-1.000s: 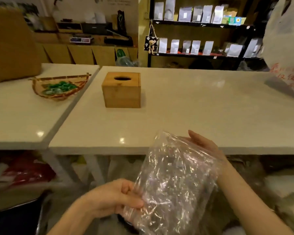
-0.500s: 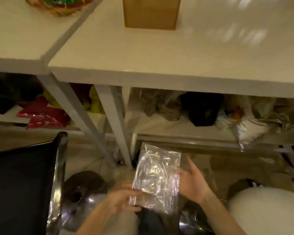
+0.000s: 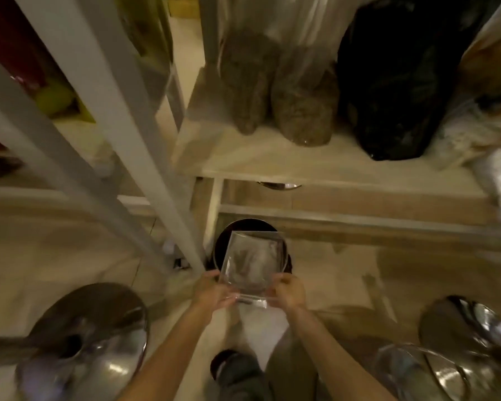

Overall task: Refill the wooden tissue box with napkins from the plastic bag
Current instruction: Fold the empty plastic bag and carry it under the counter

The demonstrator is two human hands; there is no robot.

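Note:
I look down below the table. A clear, empty-looking plastic bag [image 3: 253, 263] is stretched between both hands, low over a round dark bin [image 3: 223, 241] on the floor. My left hand [image 3: 211, 290] grips the bag's lower left corner. My right hand [image 3: 289, 290] grips its lower right corner. The wooden tissue box is out of view.
White table legs [image 3: 145, 157] slant down just left of the bin. A low shelf [image 3: 315, 166] behind it carries grey-brown sacks [image 3: 301, 102] and a black bag [image 3: 394, 82]. Chrome stool bases stand at lower left [image 3: 84, 342] and lower right [image 3: 469, 337].
My view has dropped from the tabletop to the floor under the table. Both hands have carried the bag down and forward over the dark bin.

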